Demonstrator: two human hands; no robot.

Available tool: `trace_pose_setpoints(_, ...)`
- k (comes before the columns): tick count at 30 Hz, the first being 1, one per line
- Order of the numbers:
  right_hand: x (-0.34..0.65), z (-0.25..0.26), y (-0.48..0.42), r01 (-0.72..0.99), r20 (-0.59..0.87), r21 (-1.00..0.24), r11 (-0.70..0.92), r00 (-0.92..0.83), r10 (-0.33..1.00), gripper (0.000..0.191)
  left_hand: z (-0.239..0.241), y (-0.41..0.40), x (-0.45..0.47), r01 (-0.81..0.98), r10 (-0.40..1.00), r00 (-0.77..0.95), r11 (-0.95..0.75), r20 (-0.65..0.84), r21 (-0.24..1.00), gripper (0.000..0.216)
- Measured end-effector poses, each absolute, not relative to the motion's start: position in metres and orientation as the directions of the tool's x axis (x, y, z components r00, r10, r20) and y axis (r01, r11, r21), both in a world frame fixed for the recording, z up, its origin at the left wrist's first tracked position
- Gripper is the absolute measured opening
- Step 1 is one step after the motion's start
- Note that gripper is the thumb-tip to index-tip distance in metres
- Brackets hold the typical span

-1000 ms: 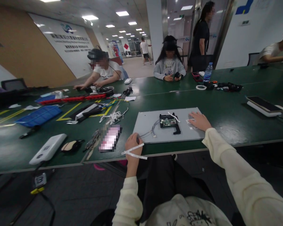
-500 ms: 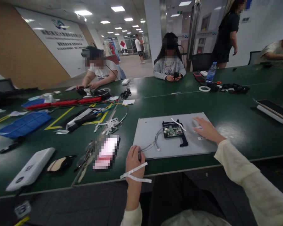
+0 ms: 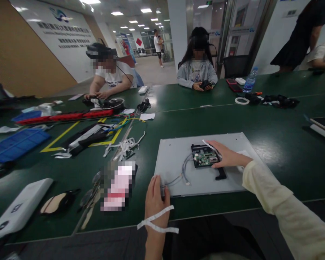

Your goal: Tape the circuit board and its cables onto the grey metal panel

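Observation:
A grey metal panel (image 3: 178, 155) lies flat on the green table (image 3: 273, 119) in front of me. A small green circuit board (image 3: 204, 158) in a black bracket sits on it, with grey wires (image 3: 185, 169) running toward the panel's near-left corner. My right hand (image 3: 227, 156) rests on the right side of the board, fingers stretched out toward a white strip crossing it. My left hand (image 3: 155, 193) is curled at the near-left corner, pinching a small dark thing where the wires end. White tape (image 3: 157, 221) is stuck around my left wrist.
A phone (image 3: 118, 186), a white power bank (image 3: 18, 209) and a dark pouch (image 3: 55, 202) lie at the left. Farther off are white ties (image 3: 123, 146), a blue tray (image 3: 14, 142) and red strips (image 3: 70, 116). Two seated people work across the table; a bottle (image 3: 249, 85) stands at the right.
My right hand slid left from the panel's right side onto the circuit board. My left hand stayed at the corner. The view moved closer and lower.

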State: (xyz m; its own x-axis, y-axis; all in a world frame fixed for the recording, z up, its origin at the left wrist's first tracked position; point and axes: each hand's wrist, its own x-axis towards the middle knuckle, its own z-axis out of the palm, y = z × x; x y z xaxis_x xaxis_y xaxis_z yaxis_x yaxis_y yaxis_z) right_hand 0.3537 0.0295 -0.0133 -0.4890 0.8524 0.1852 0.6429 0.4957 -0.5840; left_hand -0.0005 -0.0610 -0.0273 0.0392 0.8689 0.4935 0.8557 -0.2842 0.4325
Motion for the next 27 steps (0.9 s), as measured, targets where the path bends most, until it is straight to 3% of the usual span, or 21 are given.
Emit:
trace_pose_setpoints(9, 0.371, -0.013, 0.034, 0.635, 0.215, -0.614, 0.469, -0.437, 0.873, 0.105, -0.026, -0.058, -0.002, 0.858, 0.878, 0.117, -0.325, 0.464, 0.398, 0.042)
trace_pose_setpoints(20, 0.372, -0.032, 0.045, 0.717, 0.243, -0.507, 0.479, -0.415, 0.877, 0.104, -0.032, -0.043, -0.005, 0.931, 0.873, 0.272, -0.345, 0.404, 0.119, 0.049)
trace_pose_setpoints(27, 0.367, -0.028, 0.061, 0.708, 0.244, -0.518, 0.481, -0.416, 0.876, 0.102, -0.029, -0.027, -0.003, 0.930, 0.881, 0.229, -0.323, 0.413, 0.175, 0.050)
